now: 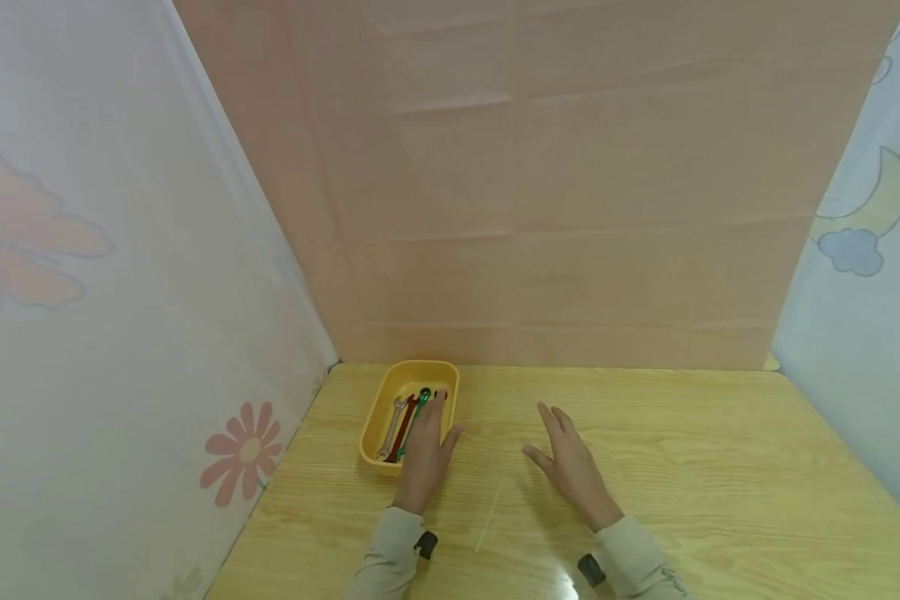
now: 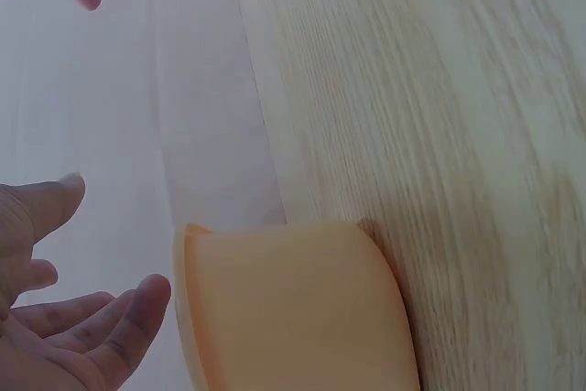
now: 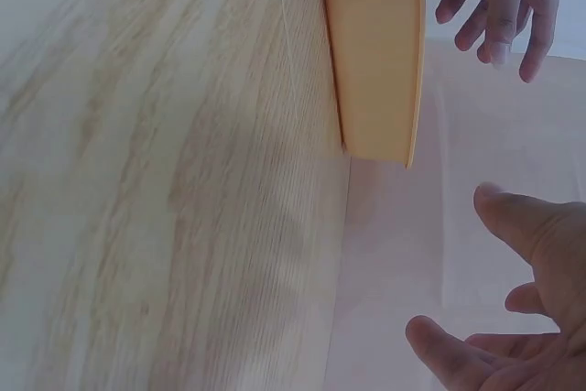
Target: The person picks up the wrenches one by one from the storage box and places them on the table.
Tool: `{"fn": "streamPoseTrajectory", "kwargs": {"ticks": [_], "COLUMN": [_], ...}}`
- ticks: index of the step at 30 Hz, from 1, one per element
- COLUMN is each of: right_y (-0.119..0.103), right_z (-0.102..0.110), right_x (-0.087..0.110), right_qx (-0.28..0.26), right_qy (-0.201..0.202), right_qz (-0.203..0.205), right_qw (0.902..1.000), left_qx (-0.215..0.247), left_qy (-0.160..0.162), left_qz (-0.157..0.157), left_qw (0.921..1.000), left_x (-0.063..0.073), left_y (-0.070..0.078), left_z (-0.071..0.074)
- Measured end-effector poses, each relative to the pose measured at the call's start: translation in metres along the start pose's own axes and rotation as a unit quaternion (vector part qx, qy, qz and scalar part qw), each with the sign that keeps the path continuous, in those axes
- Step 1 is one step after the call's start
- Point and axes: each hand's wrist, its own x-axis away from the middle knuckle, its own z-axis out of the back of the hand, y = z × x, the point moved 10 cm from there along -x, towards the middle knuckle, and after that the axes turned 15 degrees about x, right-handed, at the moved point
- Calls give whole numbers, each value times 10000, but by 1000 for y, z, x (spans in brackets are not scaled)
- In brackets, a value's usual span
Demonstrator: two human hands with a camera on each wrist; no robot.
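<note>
A yellow tray (image 1: 371, 432) stands on the table's left side with several wrenches in it. A silver wrench (image 1: 392, 427), a red wrench (image 1: 401, 429) and a green wrench (image 1: 423, 395) lie lengthwise side by side; a dark ring end (image 1: 441, 393) shows at the right, the rest of that tool hidden behind fingers. My left hand (image 1: 426, 454) hovers over the tray's right side, fingers extended, holding nothing. In the left wrist view its fingertips sit above the tray's wall (image 2: 293, 309). To the right of the tray, my right hand (image 1: 576, 471) is held above the table, fingers spread and holding nothing.
The wooden table (image 1: 720, 467) meets a pinkish backdrop (image 1: 570, 208) along its far edge. Patterned white curtains hang at the left (image 1: 135, 292) and the right (image 1: 855, 333). A thin pale strip (image 1: 489, 517) lies between the forearms.
</note>
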Motion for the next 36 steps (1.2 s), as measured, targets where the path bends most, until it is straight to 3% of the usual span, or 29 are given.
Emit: {"fn": "streamPoseTrajectory", "kwargs": {"ticks": [13,20,26,30,36], "right_y": [-4,-4,-4,-5,-5], "right_z": [-4,-3,-3,-2,-5], "right_x": [-4,-5,-6,-7,-10], "right_qx": [-147,-177,-202,-166,-248], "right_qy": [-140,-158,-58,39,-96], "right_qz": [-71,-124,-82,-4,-54], "right_qw": [9998,9996,9997,9999,9996], "left_qx": [303,243,123,118,108], "left_qy": [-133,37,92,201,352], "left_qz": [597,473,600,524,620], "left_qw": [9977,9986,9981,9984,9974], "left_x": [5,5,5,4,3], "left_y": [-19,-22,-28,-27,-32], "left_z": [3,11,18,26,36]}}
